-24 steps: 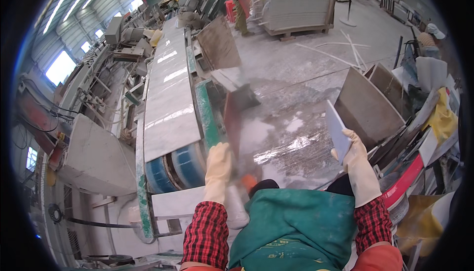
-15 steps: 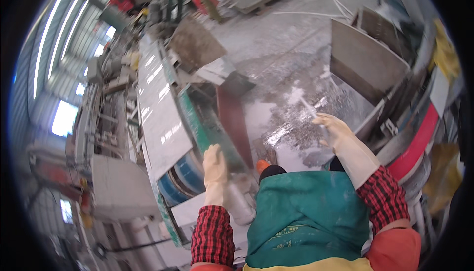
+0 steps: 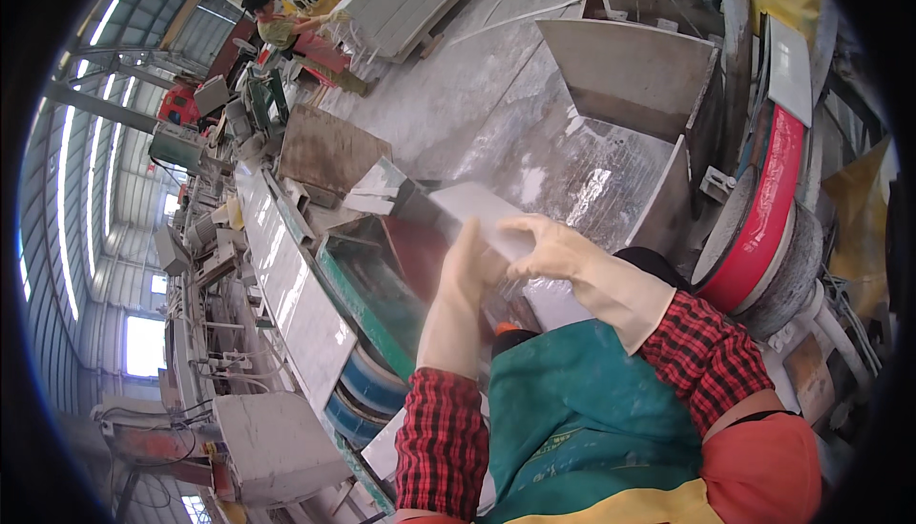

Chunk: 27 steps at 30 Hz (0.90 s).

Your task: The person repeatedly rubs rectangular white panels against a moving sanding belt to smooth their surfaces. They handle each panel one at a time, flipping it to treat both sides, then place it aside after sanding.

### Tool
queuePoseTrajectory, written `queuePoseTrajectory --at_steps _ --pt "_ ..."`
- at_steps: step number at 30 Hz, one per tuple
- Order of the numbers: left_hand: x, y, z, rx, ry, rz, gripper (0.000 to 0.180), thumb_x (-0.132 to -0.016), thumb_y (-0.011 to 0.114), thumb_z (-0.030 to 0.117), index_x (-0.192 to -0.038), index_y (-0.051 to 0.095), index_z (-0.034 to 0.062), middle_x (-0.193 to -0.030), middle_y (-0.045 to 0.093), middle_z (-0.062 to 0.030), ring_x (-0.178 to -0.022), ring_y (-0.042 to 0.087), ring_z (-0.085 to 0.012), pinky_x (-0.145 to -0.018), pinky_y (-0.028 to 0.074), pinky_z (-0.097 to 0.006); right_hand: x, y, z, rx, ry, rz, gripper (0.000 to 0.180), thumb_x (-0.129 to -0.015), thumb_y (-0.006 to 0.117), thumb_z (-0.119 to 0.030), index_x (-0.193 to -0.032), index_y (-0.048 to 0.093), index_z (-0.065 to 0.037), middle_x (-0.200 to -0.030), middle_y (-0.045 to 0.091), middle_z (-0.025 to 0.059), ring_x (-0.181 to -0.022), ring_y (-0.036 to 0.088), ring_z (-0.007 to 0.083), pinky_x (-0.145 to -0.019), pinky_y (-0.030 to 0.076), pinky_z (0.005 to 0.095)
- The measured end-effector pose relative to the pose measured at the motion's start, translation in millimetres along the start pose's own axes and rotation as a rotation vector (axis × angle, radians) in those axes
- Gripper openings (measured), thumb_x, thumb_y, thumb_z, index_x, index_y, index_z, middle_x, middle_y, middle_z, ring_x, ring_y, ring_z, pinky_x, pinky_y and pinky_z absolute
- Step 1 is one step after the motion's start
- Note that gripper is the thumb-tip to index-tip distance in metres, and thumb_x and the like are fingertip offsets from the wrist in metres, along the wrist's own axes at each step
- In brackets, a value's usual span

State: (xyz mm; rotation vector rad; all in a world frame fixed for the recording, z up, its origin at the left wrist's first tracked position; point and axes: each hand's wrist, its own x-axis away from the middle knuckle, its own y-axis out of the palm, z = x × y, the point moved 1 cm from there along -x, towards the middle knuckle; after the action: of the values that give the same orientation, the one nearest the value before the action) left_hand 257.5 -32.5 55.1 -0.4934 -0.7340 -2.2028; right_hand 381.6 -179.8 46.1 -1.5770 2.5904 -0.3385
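Slab (image 3: 472,201) first, in the head view: it is pale, thin and flat, and lies off the ends of the two gloved hands, out over the floor. The right hand (image 3: 558,249) appears to grip its near end, fingers on top and thumb lower; the left hand (image 3: 461,271) is curled at the near left corner, but blur hides whether it grips or only touches. I judge the slab stiff, fairly light for stone, brittle at the corners and slick if wet; opposite edges, thumb above and fingers beneath, look the safest hold.

Left of the hands, a glossy conveyor (image 3: 291,276) ends at a blue roller (image 3: 367,386). Floor (image 3: 520,94) is grey, wet and shiny in patches. Farther off, a co-worker (image 3: 303,42) stands beside a pale stack (image 3: 405,1).
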Motion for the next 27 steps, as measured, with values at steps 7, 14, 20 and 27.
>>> queuePoseTrajectory --at_steps 7,14,20,27 --pt "6 -13 -3 0.085 0.299 0.064 0.037 -0.098 0.06 0.018 -0.128 0.053 -0.0026 -0.116 0.064 -0.0174 -0.099 0.067 -0.0282 -0.081 0.056 -0.039 10 -18 -27 0.053 -0.201 -0.039 0.069 -0.075 0.082 -0.031 -0.136 0.061 -0.009 -0.139 0.058 0.0198 -0.129 0.054 0.0334 -0.113 0.04 0.0397" --pt "71 -146 17 0.433 0.619 0.189 0.049 -0.095 0.063 0.01 -0.138 0.045 -0.0044 -0.134 0.056 -0.0195 -0.121 0.058 -0.0346 -0.107 0.048 -0.051 -4 -21 -9 -0.088 -0.221 0.122 0.068 -0.087 0.077 -0.034 -0.142 0.054 -0.002 -0.144 0.057 0.0174 -0.134 0.053 0.0283 -0.114 0.04 0.0373" --pt "186 -273 -5 0.647 0.744 0.461 0.044 -0.106 0.049 0.016 -0.142 0.042 -0.0079 -0.143 0.052 -0.0213 -0.132 0.051 -0.0363 -0.115 0.044 -0.045 -4 -11 -1 -0.152 -0.112 0.019 0.065 -0.09 0.074 -0.038 -0.142 0.056 -0.005 -0.14 0.06 0.0164 -0.13 0.057 0.0255 -0.11 0.043 0.0356" --pt "212 -373 -60 0.735 0.713 0.814 0.039 -0.106 0.05 0.027 -0.131 0.051 -0.0026 -0.123 0.065 -0.0163 -0.105 0.069 -0.0304 -0.056 0.061 -0.023 -7 9 -12 -0.066 -0.057 -0.054 0.056 -0.091 0.074 -0.03 -0.139 0.058 -0.004 -0.135 0.063 0.0153 -0.125 0.06 0.0229 -0.106 0.047 0.0336"
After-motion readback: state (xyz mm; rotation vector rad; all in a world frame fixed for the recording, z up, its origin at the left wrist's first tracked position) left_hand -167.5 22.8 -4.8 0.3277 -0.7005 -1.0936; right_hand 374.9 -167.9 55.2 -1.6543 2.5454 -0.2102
